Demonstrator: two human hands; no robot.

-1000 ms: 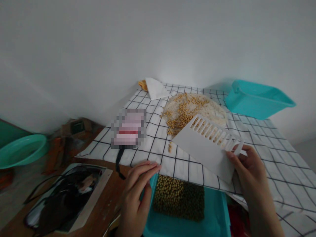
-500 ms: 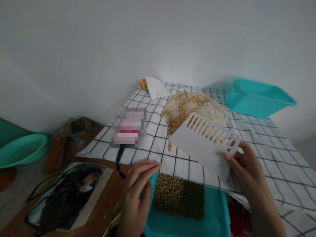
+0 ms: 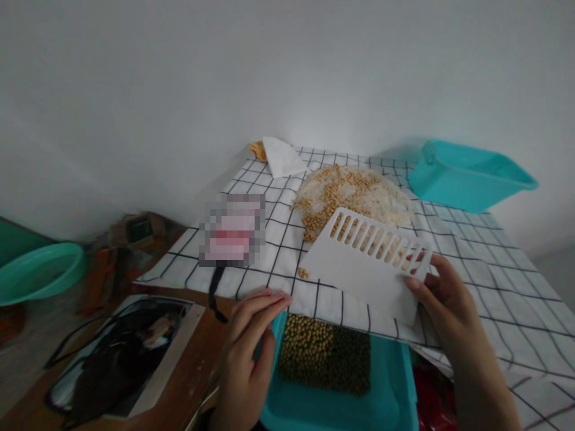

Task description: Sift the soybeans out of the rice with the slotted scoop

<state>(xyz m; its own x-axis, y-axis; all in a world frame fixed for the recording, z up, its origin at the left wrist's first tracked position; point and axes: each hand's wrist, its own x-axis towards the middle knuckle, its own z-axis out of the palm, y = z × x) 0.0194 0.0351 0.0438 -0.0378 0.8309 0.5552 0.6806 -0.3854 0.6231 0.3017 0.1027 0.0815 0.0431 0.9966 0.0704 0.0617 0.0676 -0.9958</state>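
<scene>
My right hand [image 3: 444,293] grips a white slotted plastic board [image 3: 359,269] by its right end, thumb on top and fingers behind. The board leans low over the cloth, in front of a pile of soybeans [image 3: 330,197] and pale grains [image 3: 390,206]. A few loose soybeans [image 3: 303,273] lie by its left corner. My left hand [image 3: 251,347] has its fingers stretched out at the far left corner of a teal tray [image 3: 390,383], by the cloth's front edge. Soybeans [image 3: 305,347] and dark green beans [image 3: 350,359] lie in that tray.
A teal bin [image 3: 471,179] stands at the back right of the checked cloth [image 3: 485,287]. A white folded paper [image 3: 283,158] lies at the back left, a blurred-out item [image 3: 233,230] nearer. Left are a black bag [image 3: 121,359] and a green basin [image 3: 45,272].
My right hand has shifted the slotted board slightly left and towards me. The few loose soybeans by its corner have moved the same way. My left hand has stayed nearly still.
</scene>
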